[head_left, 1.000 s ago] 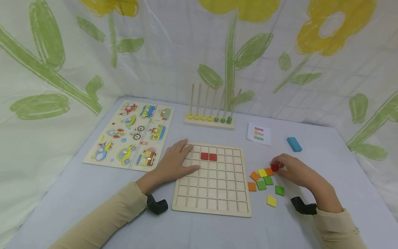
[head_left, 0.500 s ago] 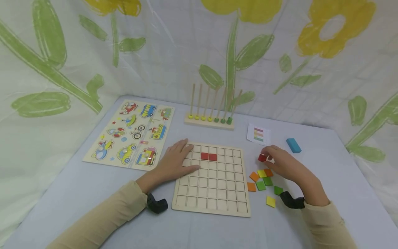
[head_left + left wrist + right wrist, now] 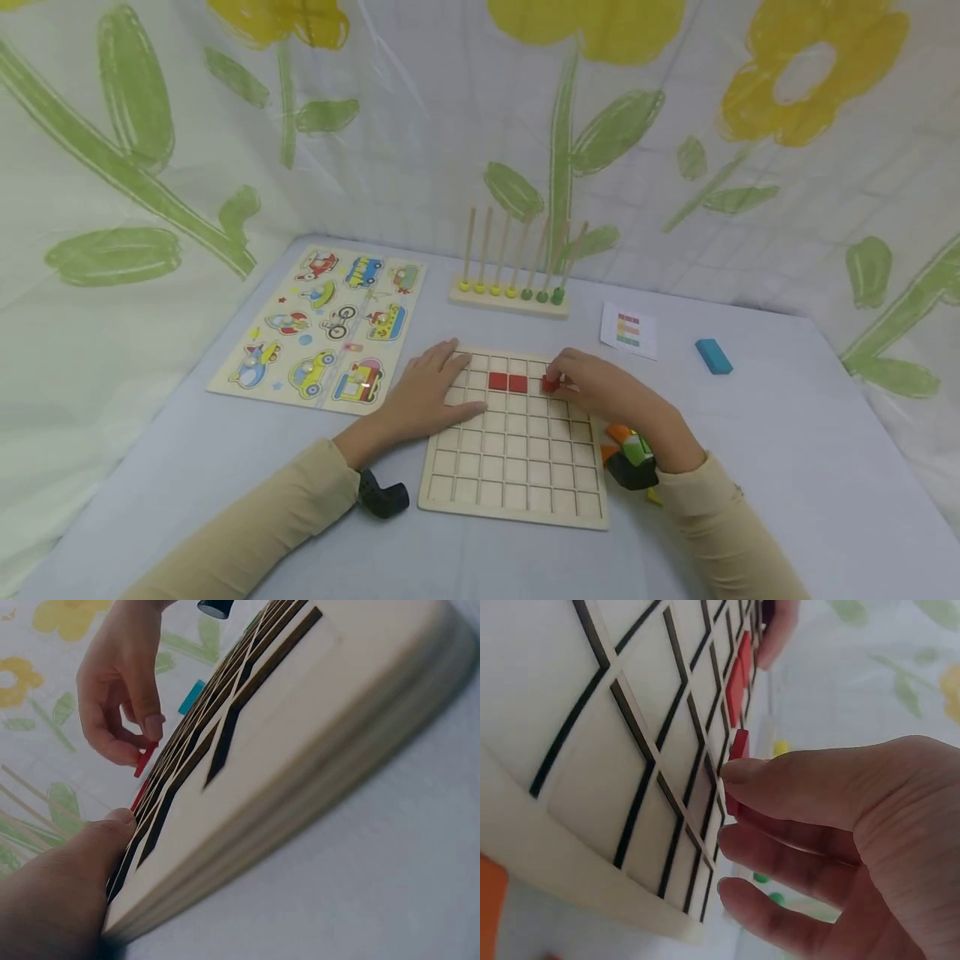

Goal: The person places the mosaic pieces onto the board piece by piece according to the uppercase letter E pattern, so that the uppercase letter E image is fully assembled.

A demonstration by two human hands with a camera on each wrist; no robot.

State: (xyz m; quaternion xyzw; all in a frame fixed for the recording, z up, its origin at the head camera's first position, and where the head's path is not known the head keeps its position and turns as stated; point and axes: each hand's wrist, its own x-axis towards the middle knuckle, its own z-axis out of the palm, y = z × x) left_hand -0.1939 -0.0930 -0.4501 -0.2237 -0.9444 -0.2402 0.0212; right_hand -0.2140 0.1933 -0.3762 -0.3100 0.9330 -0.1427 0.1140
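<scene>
The wooden board (image 3: 515,445) lay in the lower middle of the head view, its left edge under the left hand (image 3: 423,392), whose fingers were spread and clamped on nothing. The right hand (image 3: 603,387) hung over the board's upper right, thumb and fingers clamped on a red tile (image 3: 551,384). That tile was right of two red tiles (image 3: 498,382) lying in the grid, with a gap between. To seat it well, the right hand probably needed to level it, square it to one cell and let go only once it sat flat, the left hand steadying the board. The head view gave the whole row but little of the tile's tilt; both wrist views showed it slanted, nearly edge-on. Whether it touched the board, I could not tell.
</scene>
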